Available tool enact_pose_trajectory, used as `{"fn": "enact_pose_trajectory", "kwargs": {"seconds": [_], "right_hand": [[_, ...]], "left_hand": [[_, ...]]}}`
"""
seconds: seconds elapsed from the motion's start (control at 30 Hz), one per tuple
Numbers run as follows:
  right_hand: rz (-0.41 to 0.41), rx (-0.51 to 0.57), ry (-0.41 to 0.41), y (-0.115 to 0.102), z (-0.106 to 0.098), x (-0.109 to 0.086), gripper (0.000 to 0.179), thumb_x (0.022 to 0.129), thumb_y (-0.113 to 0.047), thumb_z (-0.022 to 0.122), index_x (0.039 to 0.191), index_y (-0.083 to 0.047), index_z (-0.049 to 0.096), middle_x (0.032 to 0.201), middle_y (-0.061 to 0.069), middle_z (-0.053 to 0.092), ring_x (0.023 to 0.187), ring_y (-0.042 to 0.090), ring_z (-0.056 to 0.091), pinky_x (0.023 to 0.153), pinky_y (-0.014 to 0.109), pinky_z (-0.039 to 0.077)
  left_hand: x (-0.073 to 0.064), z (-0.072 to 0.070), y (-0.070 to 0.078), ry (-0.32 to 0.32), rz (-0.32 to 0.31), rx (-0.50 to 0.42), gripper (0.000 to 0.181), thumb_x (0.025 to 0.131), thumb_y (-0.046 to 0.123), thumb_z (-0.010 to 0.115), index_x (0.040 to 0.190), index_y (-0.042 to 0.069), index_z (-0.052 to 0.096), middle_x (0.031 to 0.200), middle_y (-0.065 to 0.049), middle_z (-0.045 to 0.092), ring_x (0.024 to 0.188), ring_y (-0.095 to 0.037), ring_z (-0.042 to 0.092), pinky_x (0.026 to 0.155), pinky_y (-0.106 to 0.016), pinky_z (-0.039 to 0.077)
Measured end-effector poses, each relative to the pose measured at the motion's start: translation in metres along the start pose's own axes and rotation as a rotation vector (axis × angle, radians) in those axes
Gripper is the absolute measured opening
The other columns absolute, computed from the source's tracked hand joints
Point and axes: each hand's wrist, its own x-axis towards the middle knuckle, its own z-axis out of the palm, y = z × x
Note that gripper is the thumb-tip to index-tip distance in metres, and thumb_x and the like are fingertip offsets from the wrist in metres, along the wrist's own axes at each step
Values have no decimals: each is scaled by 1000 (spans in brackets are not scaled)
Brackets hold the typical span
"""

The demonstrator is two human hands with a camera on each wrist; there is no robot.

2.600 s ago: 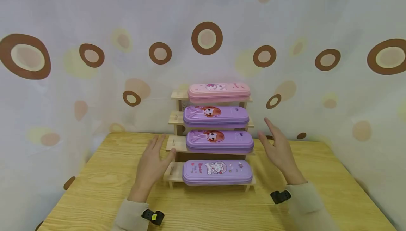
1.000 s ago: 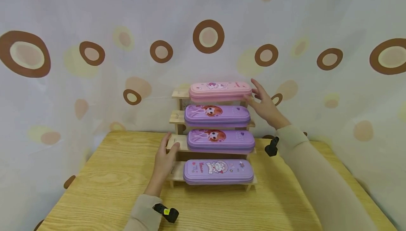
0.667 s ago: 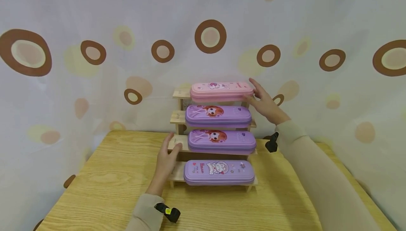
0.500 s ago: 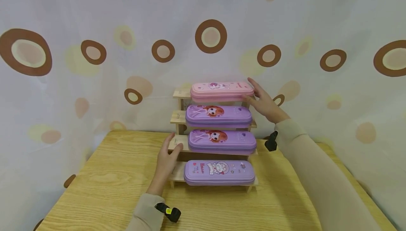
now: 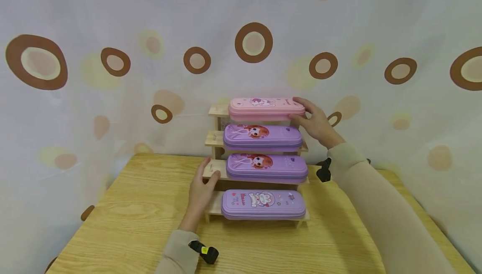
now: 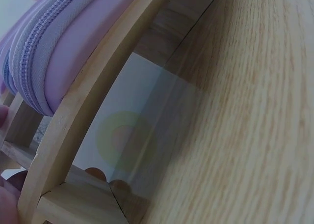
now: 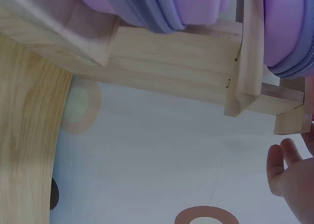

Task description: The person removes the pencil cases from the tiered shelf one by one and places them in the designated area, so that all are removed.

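Note:
A wooden stepped rack point(image 5: 214, 170) holds one zippered pencil case on each tier in the head view. On top lies a pink pencil case point(image 5: 260, 108) with a rabbit print. My right hand point(image 5: 318, 125) grips its right end, fingers over the back and thumb at the front. Below are two purple pencil cases point(image 5: 263, 137) with a red-haired girl, and a lilac pencil case point(image 5: 263, 204) with a rabbit on the lowest tier. My left hand point(image 5: 201, 190) holds the left end of the second-lowest shelf, thumb in front. The wrist views show only small parts of each hand.
The rack stands on a wood-grain table point(image 5: 143, 207). Close behind it hangs a pale curtain point(image 5: 158, 27) with brown and beige circles, which also borders both sides. Black wrist cameras point(image 5: 205, 252) sit at both cuffs.
My right hand has risen from beside the rack to the pink pencil case, and its fingers have closed on the end. My left hand has moved right, onto the rack's side.

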Motion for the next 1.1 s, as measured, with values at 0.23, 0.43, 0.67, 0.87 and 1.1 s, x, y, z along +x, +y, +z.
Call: {"fn": "enact_pose_trajectory", "kwargs": {"seconds": [0.23, 0.43, 0.67, 0.87, 1.1], "right_hand": [[-21, 19, 77, -1, -4, -15, 63, 94, -26, 70, 150, -13, 44, 150, 15, 42, 139, 35, 34, 110, 59, 30], [-46, -2, 116, -1, -10, -25, 64, 93, -28, 70, 150, -14, 44, 145, 16, 48, 127, 31, 43, 98, 45, 41], [-43, -14, 164, 8, -16, -37, 62, 93, -28, 70, 149, -14, 46, 139, 13, 53, 113, 20, 46, 83, 26, 39], [-60, 12, 196, 11, -23, -50, 59, 93, -22, 71, 147, -13, 49, 139, 10, 53, 109, 13, 47, 79, 21, 42], [-67, -36, 228, 13, -36, -67, 58, 94, -22, 70, 148, -16, 49, 137, 12, 54, 104, 12, 48, 73, 20, 43]], "left_hand": [[-1, 2, 0, -2, -30, -17, 57, 97, 34, 62, 150, 25, 42, 154, 0, 39, 138, -30, 37, 110, -54, 31], [-1, 1, 1, 9, -38, -15, 58, 96, 36, 63, 150, 27, 42, 155, -2, 38, 141, -31, 33, 112, -55, 28], [-2, 0, -1, 15, -49, -10, 58, 96, 36, 64, 149, 27, 43, 153, -4, 41, 129, -31, 46, 105, -52, 38], [-5, 1, -1, 14, -41, -8, 57, 96, 34, 63, 150, 24, 43, 153, -5, 41, 126, -33, 48, 102, -52, 40], [-3, 1, -2, 10, -22, 11, 58, 97, 36, 62, 150, 24, 43, 153, -6, 41, 133, -33, 43, 105, -53, 38]]}}
